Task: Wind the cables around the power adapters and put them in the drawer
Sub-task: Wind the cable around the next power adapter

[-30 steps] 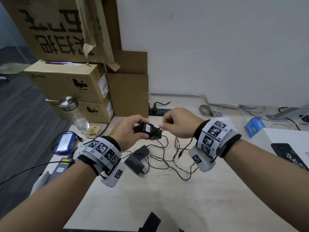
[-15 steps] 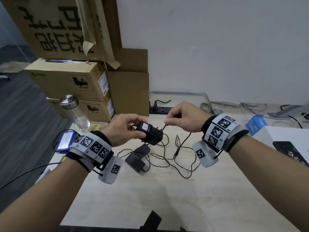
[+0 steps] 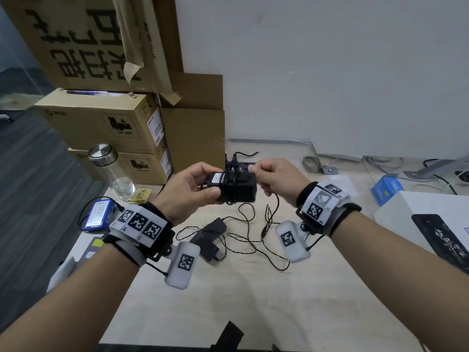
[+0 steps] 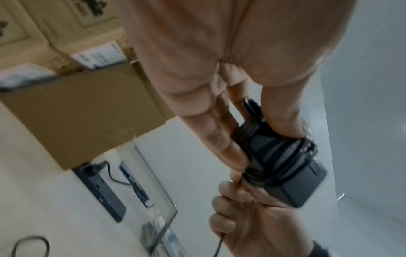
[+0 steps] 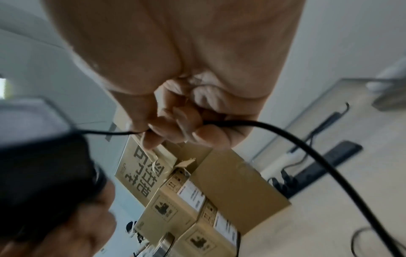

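My left hand (image 3: 189,189) grips a black power adapter (image 3: 234,188) above the desk, thumb below and fingers on top. Turns of thin black cable wrap its middle (image 4: 283,161). My right hand (image 3: 275,177) pinches that cable (image 5: 274,132) between thumb and fingers just right of the adapter; the loose rest hangs down to the desk (image 3: 270,217). Two more black adapters (image 3: 209,236) lie on the desk below my hands, their thin cables (image 3: 251,246) tangled beside them. No drawer shows in any view.
Stacked cardboard boxes (image 3: 106,123) stand at the back left with a glass bottle (image 3: 114,174) in front. A black power strip (image 4: 101,189) lies behind my hands. A blue battery pack (image 3: 97,214) sits left; a white box (image 3: 431,219) and a small blue box (image 3: 387,188) sit right.
Both hands have risen a little with the adapter. My right hand has carried the cable over the adapter's top and now pulls it from the right side; less loose cable lies on the desk.
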